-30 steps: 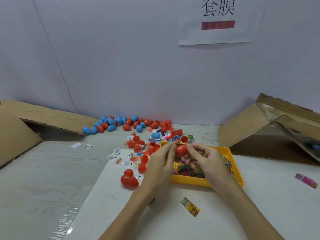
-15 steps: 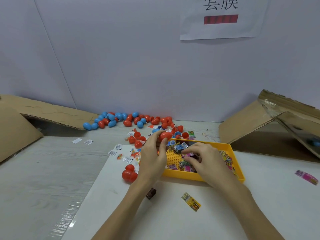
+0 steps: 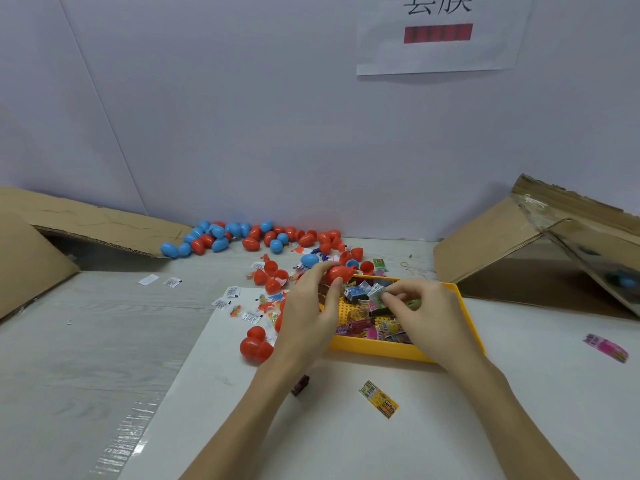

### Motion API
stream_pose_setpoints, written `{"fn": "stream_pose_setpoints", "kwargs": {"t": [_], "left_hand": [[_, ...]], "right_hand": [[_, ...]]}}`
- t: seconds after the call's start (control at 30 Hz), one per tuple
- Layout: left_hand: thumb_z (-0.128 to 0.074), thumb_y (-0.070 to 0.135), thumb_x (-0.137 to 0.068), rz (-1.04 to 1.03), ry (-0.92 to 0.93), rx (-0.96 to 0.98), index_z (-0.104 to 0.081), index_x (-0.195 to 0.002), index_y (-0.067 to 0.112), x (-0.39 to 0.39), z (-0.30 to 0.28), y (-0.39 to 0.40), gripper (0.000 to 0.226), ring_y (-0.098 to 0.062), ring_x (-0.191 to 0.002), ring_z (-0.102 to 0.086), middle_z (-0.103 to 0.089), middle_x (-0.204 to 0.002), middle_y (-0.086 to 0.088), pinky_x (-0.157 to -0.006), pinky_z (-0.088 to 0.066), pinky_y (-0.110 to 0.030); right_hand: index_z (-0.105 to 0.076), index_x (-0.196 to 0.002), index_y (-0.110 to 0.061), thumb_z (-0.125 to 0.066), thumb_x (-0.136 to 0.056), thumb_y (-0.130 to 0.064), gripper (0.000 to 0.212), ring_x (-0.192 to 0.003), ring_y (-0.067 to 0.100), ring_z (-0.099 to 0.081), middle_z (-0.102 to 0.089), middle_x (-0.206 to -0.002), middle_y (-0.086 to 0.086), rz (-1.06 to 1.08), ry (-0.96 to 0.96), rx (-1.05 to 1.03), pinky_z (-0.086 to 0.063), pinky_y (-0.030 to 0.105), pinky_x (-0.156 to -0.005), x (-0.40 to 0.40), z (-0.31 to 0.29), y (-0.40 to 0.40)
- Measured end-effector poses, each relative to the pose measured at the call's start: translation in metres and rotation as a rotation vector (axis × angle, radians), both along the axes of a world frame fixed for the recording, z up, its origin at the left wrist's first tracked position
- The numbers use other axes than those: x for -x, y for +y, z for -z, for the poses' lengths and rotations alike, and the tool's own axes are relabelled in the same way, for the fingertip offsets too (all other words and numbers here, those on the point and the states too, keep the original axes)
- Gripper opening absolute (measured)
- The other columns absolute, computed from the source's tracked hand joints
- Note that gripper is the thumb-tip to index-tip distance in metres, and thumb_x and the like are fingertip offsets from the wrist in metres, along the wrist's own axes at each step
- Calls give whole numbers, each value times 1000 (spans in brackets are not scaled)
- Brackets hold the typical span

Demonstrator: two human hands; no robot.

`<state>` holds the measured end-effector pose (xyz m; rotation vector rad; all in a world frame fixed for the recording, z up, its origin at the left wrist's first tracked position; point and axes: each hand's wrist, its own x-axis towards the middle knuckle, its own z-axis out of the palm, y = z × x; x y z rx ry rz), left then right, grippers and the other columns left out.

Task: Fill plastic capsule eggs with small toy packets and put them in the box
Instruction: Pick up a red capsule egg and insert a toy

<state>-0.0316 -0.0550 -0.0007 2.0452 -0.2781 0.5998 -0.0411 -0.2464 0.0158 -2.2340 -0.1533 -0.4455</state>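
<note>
My left hand [image 3: 308, 313] grips a red capsule egg [image 3: 341, 273] above the far left corner of the yellow tray [image 3: 465, 317]. My right hand [image 3: 427, 315] reaches into the tray and pinches a small silvery toy packet [image 3: 376, 292] among several colourful packets. A closed red egg [image 3: 255, 344] lies on the white sheet left of the tray. A heap of red and blue eggs [image 3: 249, 235] lies against the back wall. A cardboard box [image 3: 540, 247] lies on its side at the right.
Another cardboard box [image 3: 52, 237] lies at the left. Loose red egg halves [image 3: 272, 275] and small white sachets [image 3: 221, 303] are scattered left of the tray. A yellow packet [image 3: 378, 399] and a pink packet [image 3: 605, 347] lie on the white sheet.
The hands parted from the egg they held together. My left hand carried the egg away to the tray's far left corner. My right hand dropped into the tray and pinched a packet.
</note>
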Motion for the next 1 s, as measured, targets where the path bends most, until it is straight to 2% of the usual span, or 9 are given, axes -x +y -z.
{"fn": "stream_pose_setpoints", "kwargs": {"t": [0.07, 0.23, 0.3, 0.4, 0.43, 0.5, 0.57, 0.83, 1.0], "left_hand": [[-57, 30, -103, 11, -14, -13, -60, -134, 20, 2, 0, -1, 32, -7, -108, -61, -65, -118, 9, -91, -56, -30], [-61, 10, -100, 87, -46, 25, -65, -130, 25, 4, -4, -2, 34, -8, -99, -63, -63, -116, 5, -82, -55, -19], [-61, 5, -99, 114, -38, 41, -75, -114, 25, 5, -6, -2, 28, -5, -99, -60, -58, -113, 4, -78, -51, -14], [-67, 14, -97, 115, -3, 69, -78, -97, 22, 7, -5, -5, 13, -3, -100, -59, -55, -110, 6, -73, -50, -12], [-70, 25, -96, 119, 17, 77, -77, -94, 24, 8, -5, -7, 7, -2, -99, -59, -55, -109, 8, -72, -51, -12], [-69, 51, -90, 111, 43, 72, -74, -89, 29, 9, -5, -11, 23, -3, -100, -58, -54, -107, 13, -71, -52, -14], [-65, 62, -85, 82, 68, 60, -73, -86, 31, 10, -5, -12, 32, -5, -102, -59, -54, -106, 14, -73, -53, -15], [-74, 30, -93, 72, 211, 165, -77, -94, 20, 5, -8, -3, 11, -6, -91, -62, -57, -105, 7, -70, -54, -17], [-71, 28, -95, 57, 171, 151, -76, -96, 20, 4, -12, 0, 10, -6, -100, -60, -58, -108, 7, -75, -54, -15]], "right_hand": [[-74, -85, -32, -73, -96, -22, 15, -83, -2, -68, -74, -81, -13, -23, 25, -114, -51, 11, -69, -1, 0, -2], [-72, -93, -26, -74, -95, -20, 6, -79, 7, -76, -79, -82, -6, -90, 124, -278, -63, 41, -83, -1, 2, 0], [-69, -93, -29, -76, -94, -22, 10, -80, 4, -75, -78, -83, -7, -83, 121, -245, -61, 34, -81, -2, 4, 3], [-64, -90, -36, -79, -90, -26, 18, -83, -8, -67, -73, -83, -16, -33, 33, -111, -50, 9, -68, 2, 3, 10], [-63, -90, -34, -79, -90, -26, 18, -83, -7, -65, -71, -82, -16, -31, -1, -78, -50, 8, -67, 4, 3, 12], [-64, -93, -29, -77, -91, -25, 14, -80, 0, -66, -68, -84, -15, -52, -55, -2, -51, 11, -66, 7, 2, 17], [-64, -97, -25, -76, -92, -21, 13, -82, 2, -63, -66, -88, -13, -82, -100, 80, -50, 11, -67, 9, 3, 20], [-60, -99, -28, -80, -89, -19, 24, -91, -1, -55, -57, -103, -11, -172, -150, 192, -41, 11, -72, 9, 6, 25], [-46, -133, -39, -74, -92, -43, 50, -103, 0, -62, -61, -116, -22, -212, 32, -61, -54, 17, -79, 9, 1, 27]]}}
